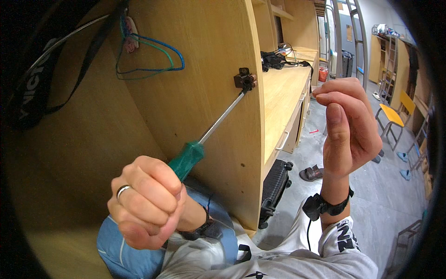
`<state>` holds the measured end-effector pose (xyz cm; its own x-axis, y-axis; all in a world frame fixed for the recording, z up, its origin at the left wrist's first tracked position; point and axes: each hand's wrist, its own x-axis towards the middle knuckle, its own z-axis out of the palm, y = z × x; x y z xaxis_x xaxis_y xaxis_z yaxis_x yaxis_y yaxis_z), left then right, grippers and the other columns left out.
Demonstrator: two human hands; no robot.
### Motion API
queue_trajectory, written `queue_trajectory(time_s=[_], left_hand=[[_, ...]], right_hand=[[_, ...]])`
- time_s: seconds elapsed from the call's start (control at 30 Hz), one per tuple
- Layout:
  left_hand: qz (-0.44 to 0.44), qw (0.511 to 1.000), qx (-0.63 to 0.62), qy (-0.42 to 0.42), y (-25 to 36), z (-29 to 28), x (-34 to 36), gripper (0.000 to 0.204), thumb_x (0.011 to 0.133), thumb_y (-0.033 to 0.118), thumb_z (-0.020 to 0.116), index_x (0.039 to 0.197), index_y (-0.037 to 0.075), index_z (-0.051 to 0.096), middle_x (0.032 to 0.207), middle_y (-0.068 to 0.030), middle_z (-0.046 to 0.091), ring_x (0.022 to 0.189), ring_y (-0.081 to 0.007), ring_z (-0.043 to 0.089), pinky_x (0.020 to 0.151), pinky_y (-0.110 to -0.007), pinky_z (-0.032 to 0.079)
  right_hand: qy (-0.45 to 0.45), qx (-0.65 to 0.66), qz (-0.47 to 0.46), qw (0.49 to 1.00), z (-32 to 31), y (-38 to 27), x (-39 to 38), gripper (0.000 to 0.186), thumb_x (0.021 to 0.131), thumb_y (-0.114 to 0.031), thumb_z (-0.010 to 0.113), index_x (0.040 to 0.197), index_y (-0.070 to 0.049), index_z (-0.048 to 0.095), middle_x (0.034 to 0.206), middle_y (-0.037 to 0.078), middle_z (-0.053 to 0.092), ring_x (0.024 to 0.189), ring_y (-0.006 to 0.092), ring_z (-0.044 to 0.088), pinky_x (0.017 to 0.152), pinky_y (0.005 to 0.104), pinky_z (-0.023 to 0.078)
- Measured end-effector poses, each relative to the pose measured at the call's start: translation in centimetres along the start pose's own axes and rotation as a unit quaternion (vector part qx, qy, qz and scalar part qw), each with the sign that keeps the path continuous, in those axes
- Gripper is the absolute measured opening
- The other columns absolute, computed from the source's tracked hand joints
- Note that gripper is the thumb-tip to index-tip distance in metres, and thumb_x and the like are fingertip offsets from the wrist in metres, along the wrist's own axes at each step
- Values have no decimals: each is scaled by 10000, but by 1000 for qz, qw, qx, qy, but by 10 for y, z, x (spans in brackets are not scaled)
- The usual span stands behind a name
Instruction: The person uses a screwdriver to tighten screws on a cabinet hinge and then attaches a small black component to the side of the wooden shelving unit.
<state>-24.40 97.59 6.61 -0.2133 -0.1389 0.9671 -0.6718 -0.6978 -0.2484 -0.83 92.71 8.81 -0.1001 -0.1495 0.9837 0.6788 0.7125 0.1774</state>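
My left hand (146, 200), with a ring on one finger, is closed round the green handle of a screwdriver (186, 159). Its metal shaft slants up to the right, and the tip meets a small dark metal hinge or bracket (245, 80) near the edge of a wooden cabinet panel (204, 51). Raised on the right, apart from the panel, my right hand (348, 123) has its fingers bent over toward the thumb. Whatever the fingertips may hold is too small or hidden to tell. Both wrists wear black straps.
Blue and green hangers (160, 67) and a black strap (42, 83) hang inside the cabinet. Beyond the panel stands a desk (288, 88) with black cables. A black suitcase (275, 193), a brown sandal (311, 173) and a yellow chair (392, 114) are on the floor.
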Motion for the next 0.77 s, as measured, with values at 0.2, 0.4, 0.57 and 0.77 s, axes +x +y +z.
queue_trajectory(time_s=[0.2, 0.4, 0.57, 0.77], left_hand=[[10, 981, -34, -191, -2, -1, 29, 314, 659, 81, 618, 440, 198, 427, 432, 81, 428, 339, -22, 375, 350, -161, 265], [108, 992, -63, -29, 15, 29, 20, 351, 740, 114, 595, 439, 178, 427, 415, 91, 424, 340, -27, 374, 376, -159, 297], [113, 949, -292, 47, -6, 47, -27, 317, 713, 28, 570, 427, 109, 459, 415, 48, 455, 346, -62, 414, 374, -202, 358], [-120, 969, -171, -129, -23, 122, -6, 366, 793, 15, 556, 437, 62, 488, 406, -48, 450, 310, -175, 436, 294, -304, 366]], right_hand=[[29, 13, 1, 999, 2, 15, -9, 74, 764, 41, 568, 808, 86, 608, 808, 166, 620, 731, 206, 567, 651, 259, 423], [-48, 109, 190, 975, 19, 31, -44, 385, 766, -40, 621, 1127, 51, 523, 1033, 196, 585, 908, 258, 572, 778, 316, 452], [-105, 89, 202, 970, 57, 48, -105, 561, 743, -41, 629, 1231, 112, 396, 1134, 275, 504, 1018, 402, 513, 889, 428, 421], [-18, 236, 178, 955, 89, 23, -106, 594, 683, -4, 638, 1210, 129, 399, 1102, 285, 514, 1008, 408, 515, 890, 430, 423]])
